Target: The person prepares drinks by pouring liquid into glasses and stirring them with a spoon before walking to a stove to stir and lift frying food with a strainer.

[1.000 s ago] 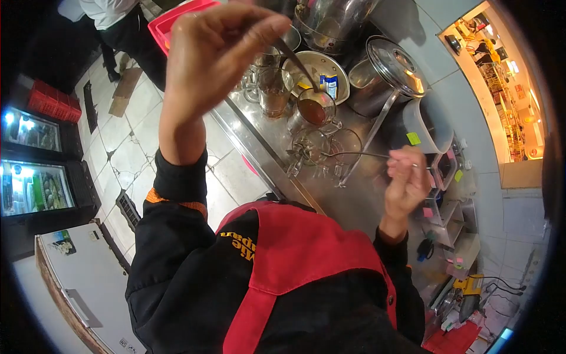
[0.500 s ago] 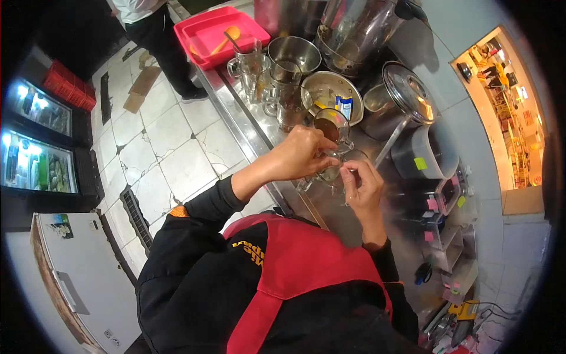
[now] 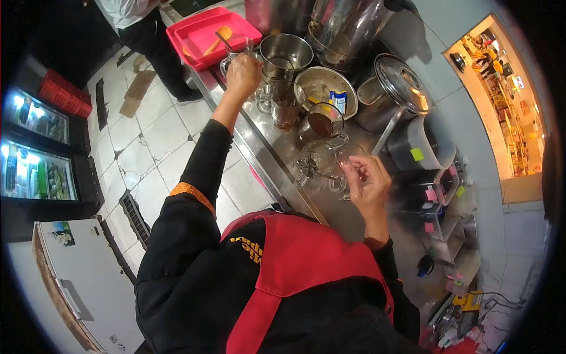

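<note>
My left hand point(image 3: 243, 75) is closed above a glass mug at the counter's far left, beside the pink tray point(image 3: 247, 26); what its fingers hold is too small to tell. My right hand point(image 3: 368, 180) is raised over the steel counter with thumb and forefinger pinched near a small thin thing I cannot make out. Left of it stand clear glass mugs point(image 3: 321, 158). Just beyond them is a mug of brown liquid point(image 3: 322, 125). Another glass mug point(image 3: 285, 105) stands between my hands, near a steel bowl point(image 3: 352, 88) holding blue-and-white packets point(image 3: 338, 101).
A steel pot point(image 3: 286, 50) and a lidded pan point(image 3: 402, 82) stand at the back. Plastic containers point(image 3: 421, 141) line the right side. A person point(image 3: 141, 29) stands beyond the counter's left end. A white chest freezer point(image 3: 88, 283) is at lower left.
My left hand has moved away from my right hand, up and left to the far mugs. My right hand has shifted slightly right, and the mugs it was over now show.
</note>
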Demonstrator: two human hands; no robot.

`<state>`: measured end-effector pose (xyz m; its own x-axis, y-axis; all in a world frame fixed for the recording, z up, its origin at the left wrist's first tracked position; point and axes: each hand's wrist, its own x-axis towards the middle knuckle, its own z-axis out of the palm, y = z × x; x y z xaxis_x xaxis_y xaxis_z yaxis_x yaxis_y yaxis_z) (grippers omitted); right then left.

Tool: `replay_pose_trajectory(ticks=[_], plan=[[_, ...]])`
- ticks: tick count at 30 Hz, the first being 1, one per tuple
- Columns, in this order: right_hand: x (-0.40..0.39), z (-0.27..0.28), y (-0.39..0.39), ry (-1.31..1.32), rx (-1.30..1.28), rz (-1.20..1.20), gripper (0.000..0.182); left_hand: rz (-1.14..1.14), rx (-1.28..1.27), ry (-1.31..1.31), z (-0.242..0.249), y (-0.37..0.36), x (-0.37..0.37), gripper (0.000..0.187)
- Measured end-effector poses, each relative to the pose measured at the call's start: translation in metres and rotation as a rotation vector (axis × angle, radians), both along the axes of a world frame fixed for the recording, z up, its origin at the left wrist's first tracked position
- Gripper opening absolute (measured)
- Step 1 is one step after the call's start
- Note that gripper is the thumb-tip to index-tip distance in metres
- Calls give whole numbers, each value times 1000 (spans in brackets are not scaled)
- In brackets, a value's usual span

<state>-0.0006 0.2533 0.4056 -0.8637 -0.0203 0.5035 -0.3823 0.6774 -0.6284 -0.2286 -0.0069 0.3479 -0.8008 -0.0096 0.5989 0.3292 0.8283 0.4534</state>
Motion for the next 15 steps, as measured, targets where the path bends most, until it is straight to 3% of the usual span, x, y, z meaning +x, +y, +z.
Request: replay_pose_trajectory(ticks=[1, 2, 9, 12, 15], plan=[[1, 1, 2, 7, 2, -15, 13, -17, 6, 52, 4, -1, -1, 15], [2, 1, 5, 3, 0, -25, 13, 26, -30, -81, 17, -1, 1, 15], [3, -8, 26, -1, -29, -108, 10, -109, 174, 274, 123, -12, 53, 21], [3, -8, 28, 11, -34, -129, 10, -165, 318, 117, 153, -7, 91, 22], [4, -6, 29, 15, -23, -144, 10, -552, 505, -52, 161, 7, 118, 22]])
